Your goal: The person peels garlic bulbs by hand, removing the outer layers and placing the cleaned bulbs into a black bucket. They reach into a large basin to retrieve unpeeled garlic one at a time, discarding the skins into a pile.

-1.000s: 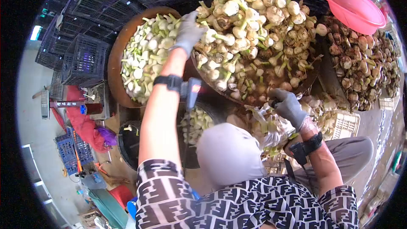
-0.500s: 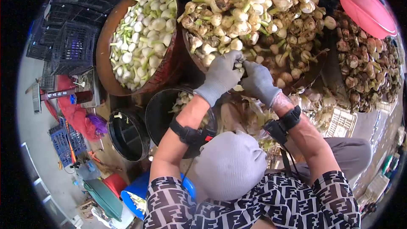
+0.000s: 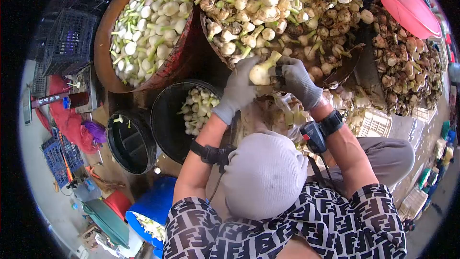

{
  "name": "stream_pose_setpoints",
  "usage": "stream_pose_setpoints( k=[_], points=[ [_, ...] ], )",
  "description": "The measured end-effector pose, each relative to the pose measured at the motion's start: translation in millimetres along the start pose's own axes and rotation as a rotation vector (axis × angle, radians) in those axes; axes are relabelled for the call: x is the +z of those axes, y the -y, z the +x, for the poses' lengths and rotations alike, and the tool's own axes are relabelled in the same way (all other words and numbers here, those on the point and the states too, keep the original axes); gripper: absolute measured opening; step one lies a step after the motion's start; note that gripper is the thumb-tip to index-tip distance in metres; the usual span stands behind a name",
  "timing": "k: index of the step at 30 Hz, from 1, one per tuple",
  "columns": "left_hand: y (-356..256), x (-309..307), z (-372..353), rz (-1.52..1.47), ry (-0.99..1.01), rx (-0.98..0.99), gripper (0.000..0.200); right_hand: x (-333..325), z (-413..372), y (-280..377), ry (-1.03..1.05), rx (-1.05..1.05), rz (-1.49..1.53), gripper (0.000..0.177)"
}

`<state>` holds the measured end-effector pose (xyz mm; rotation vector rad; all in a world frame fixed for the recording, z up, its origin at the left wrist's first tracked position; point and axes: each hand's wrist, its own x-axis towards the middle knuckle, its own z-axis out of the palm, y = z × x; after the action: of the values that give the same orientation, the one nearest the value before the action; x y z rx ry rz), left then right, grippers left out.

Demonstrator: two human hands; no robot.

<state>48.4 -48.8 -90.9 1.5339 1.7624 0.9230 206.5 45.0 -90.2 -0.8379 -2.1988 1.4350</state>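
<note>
- We see our left hand in its grey knit glove [image 3: 238, 86] curled around a round, cream-white bulb with a short green-tinged stalk [image 3: 260, 74], its fingers closed against the side and underside.
- The bulb sits between our two hands, touching the left; its rounded body lies toward that hand, and its long axis slants up and away, with the stalk tip leaning toward the right.
- Our right hand, gloved in the same grey knit [image 3: 301, 82], is just beside the bulb, nearer to the stalk than to the far side of the body. Its fingers are bent inward, but a dark patch and blur at the fingertips keep us from telling whether they pinch something or how far open they are.
- Both hands are at the near edge of the big heap of soil-stained, stalked bulbs [image 3: 282, 7], with loose, papery pale husks [image 3: 292, 117] below them.
- Off to our left, we have a large rust-brown round vat [image 3: 103, 52] of cleaner white bulbs with green stalks [image 3: 155, 29]; nearer to us stands a round black tub [image 3: 163, 132] with smaller pale bulbs inside [image 3: 199, 110].
- To our right, a shallow pink plastic basin [image 3: 407, 5] rests tilted beside a darker bulb pile [image 3: 407, 74].
</note>
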Motion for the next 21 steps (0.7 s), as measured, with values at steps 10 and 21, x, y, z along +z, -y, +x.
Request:
stream_pose_setpoints(
  k=[10, 21],
  points=[
    [9, 4, -10, -0.132, 0.058, -0.059, 0.077, 3, -4, 16, -0.011, 0.592, 0.413, 0.018],
    [1, 5, 2, -1.574, -0.058, -0.53, 0.048, 15, -2, 12, -0.19, 0.326, 0.348, 0.026]
  ],
)
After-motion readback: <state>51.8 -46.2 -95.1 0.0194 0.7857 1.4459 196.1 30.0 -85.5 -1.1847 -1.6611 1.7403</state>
